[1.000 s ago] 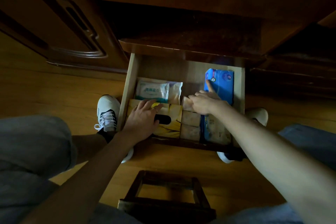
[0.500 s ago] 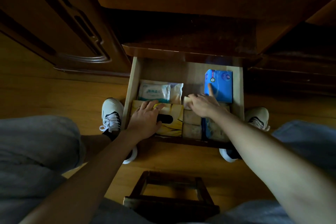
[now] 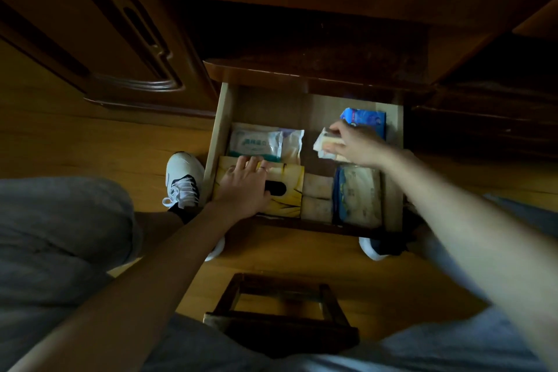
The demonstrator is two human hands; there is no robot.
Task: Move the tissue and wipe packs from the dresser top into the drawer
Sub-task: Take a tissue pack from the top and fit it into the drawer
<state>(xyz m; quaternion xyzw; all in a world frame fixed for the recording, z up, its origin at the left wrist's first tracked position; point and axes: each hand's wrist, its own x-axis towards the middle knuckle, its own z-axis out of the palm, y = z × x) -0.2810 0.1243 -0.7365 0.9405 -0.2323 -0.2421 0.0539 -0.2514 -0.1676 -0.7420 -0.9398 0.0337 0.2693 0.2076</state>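
Only one view was given, a wide-angle camera worn on the person's head. It looked steeply down and forward, over both forearms, into the open drawer (image 3: 305,106) of a dark wooden dresser. The left hand (image 3: 246,181) and right hand (image 3: 354,143) sat near the middle of the frame, close to the lens. Beyond the hands ran the dresser's edge; nearer than the hands lay the wooden floor (image 3: 75,145), a small stool (image 3: 280,323) and the person's knees. Straight lines bowed toward the frame's borders.
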